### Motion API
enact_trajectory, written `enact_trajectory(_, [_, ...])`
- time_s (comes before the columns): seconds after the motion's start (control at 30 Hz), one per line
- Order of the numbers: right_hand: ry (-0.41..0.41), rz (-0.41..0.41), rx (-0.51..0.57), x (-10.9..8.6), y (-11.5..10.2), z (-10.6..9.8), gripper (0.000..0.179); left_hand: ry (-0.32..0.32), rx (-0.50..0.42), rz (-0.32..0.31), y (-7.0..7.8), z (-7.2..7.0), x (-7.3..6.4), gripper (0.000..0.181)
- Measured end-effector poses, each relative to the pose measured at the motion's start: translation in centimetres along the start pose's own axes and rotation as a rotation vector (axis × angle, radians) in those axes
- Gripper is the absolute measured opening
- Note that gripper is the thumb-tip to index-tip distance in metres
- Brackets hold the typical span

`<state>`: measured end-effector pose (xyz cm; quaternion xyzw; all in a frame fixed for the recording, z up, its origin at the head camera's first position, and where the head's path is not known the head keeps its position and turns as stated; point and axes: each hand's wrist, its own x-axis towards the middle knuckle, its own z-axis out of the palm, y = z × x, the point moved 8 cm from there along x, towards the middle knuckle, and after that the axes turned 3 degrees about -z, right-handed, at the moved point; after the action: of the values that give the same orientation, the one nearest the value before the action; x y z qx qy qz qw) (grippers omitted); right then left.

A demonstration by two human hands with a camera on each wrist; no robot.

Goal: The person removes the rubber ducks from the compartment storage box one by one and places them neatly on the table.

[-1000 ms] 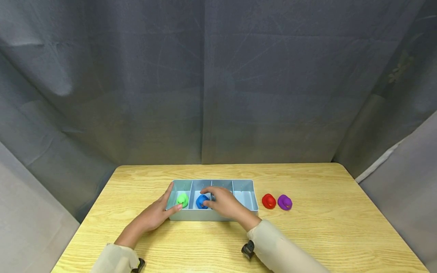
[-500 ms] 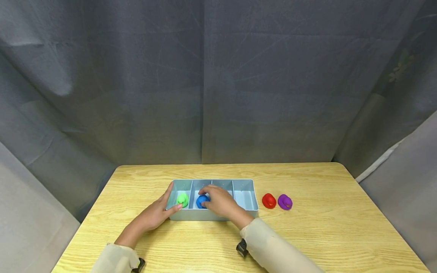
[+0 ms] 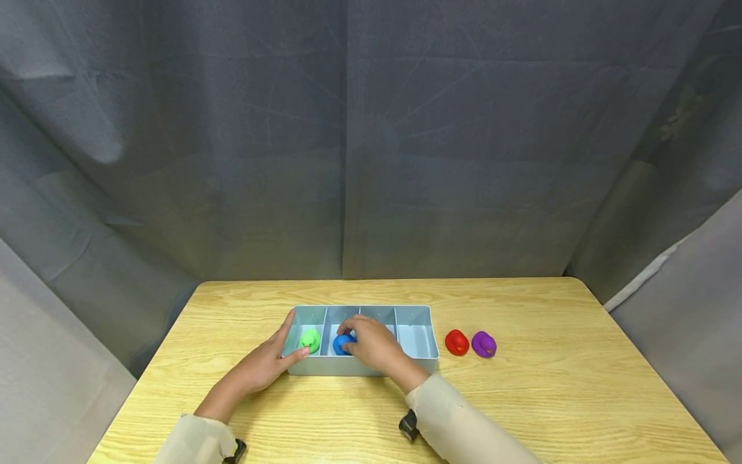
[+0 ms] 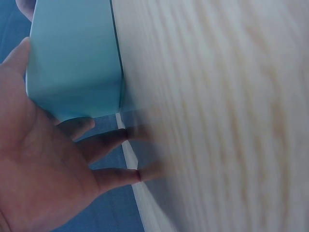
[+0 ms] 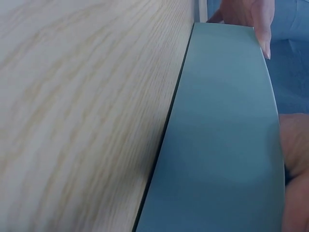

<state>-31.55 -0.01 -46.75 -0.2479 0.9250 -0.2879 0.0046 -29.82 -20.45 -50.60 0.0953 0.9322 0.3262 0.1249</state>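
Observation:
In the head view a grey-blue divided box (image 3: 362, 366) stands on the table. My left hand (image 3: 268, 362) rests at its left end, fingers extended along the end wall and thumb over the front rim. A green rubber duck (image 3: 310, 339) sits in the leftmost compartment, close to that thumb. My right hand (image 3: 375, 345) reaches into the second compartment and pinches a blue rubber duck (image 3: 343, 343) between thumb and fingers, which partly cover it. From the right wrist camera the box's front wall (image 5: 217, 125) hides the duck.
To the right of the box, a red rubber duck (image 3: 456, 343) and a purple rubber duck (image 3: 484, 345) lie side by side on the wooden table (image 3: 556, 380). Dark curtains (image 3: 371, 142) hang behind the table's back edge and along both sides.
My right hand has moved slightly left and its fingers have closed around the blue rubber duck. The left hand, the box and the other ducks stay put.

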Motion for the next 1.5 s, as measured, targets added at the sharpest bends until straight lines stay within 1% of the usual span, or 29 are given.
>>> enact_trajectory(0.3, [0.024, -0.021, 0.029, -0.2, 0.1, 0.0, 0.022, -0.004, 0.0, -0.002, 0.1, 0.0, 0.0, 0.09])
enact_trajectory(0.53, [0.065, -0.069, 0.084, -0.3, 0.0, -0.4, 0.021, 0.0, 0.005, 0.012, 0.3, -0.1, -0.2, 0.091])
enact_trajectory(0.67, [0.092, -0.092, 0.107, -0.5, 0.0, -0.7, 0.021, 0.0, 0.009, 0.009, 0.3, -0.1, -0.2, 0.091])
enact_trajectory(0.77, [0.107, -0.094, 0.129, -0.6, 0.1, -1.0, 0.022, 0.0, 0.009, 0.0, 0.2, -0.1, -0.2, 0.091])
enact_trajectory(1.03, [0.101, -0.088, 0.205, -0.8, 0.1, -1.6, 0.023, -0.008, 0.006, -0.005, 0.1, 0.0, 0.0, 0.091])
enact_trajectory(1.33, [0.117, -0.119, 0.259, -1.2, -0.1, -2.5, 0.023, -0.006, 0.008, -0.014, 0.0, 0.0, 0.1, 0.091])
enact_trajectory(1.5, [0.131, -0.124, 0.309, -1.4, -0.3, -3.5, 0.024, -0.004, 0.009, -0.011, 0.1, -0.1, 0.0, 0.091])
